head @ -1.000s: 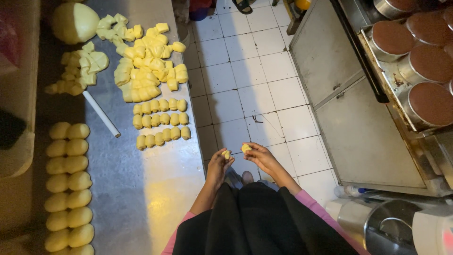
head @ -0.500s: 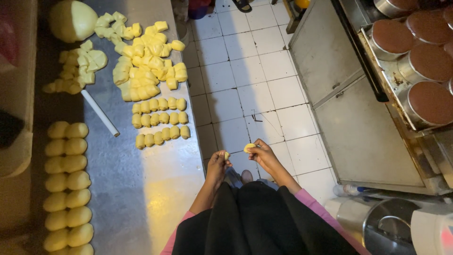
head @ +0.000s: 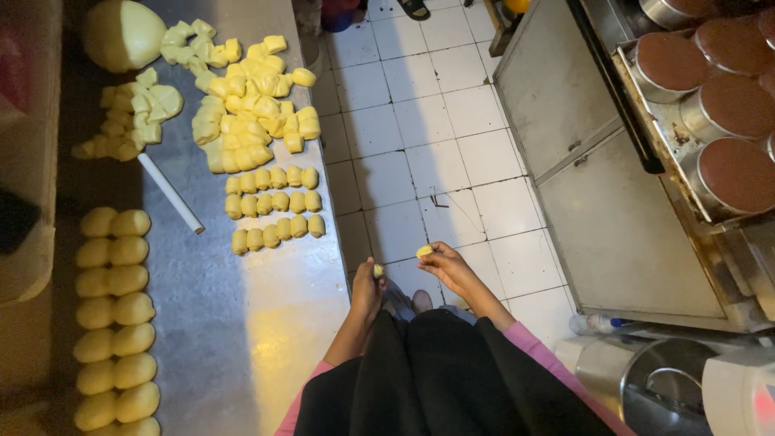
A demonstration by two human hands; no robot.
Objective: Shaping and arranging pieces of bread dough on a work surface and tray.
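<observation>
A white tiled floor (head: 452,137) fills the middle of the view, with a long steel bench (head: 234,323) running down the left side and a grey metal cabinet (head: 597,186) standing on the right. On a tray above the cabinet sit round tins (head: 731,173) filled with a dark brown batter.

On the bench, at the far end, rests a large yellow dough ball (head: 123,34) with a flat cut face. Beside it spreads a loose heap of cut dough chunks (head: 246,105), and below the heap lie three short rows of small rolled pieces (head: 273,203). A white rolling stick (head: 170,194) lies slanted between the heap and a double column of larger smooth dough balls (head: 115,315) along the bench's left edge.

The person stands just beside the bench in a dark apron (head: 452,379) and pink sleeves. The right hand (head: 452,268) is held out over the floor, its grip pinched on a small dough piece (head: 424,252) at the fingertips. The left hand (head: 369,289) hangs near the bench edge, well apart from the right, its grip closed on a smaller dough bit (head: 378,270).
</observation>
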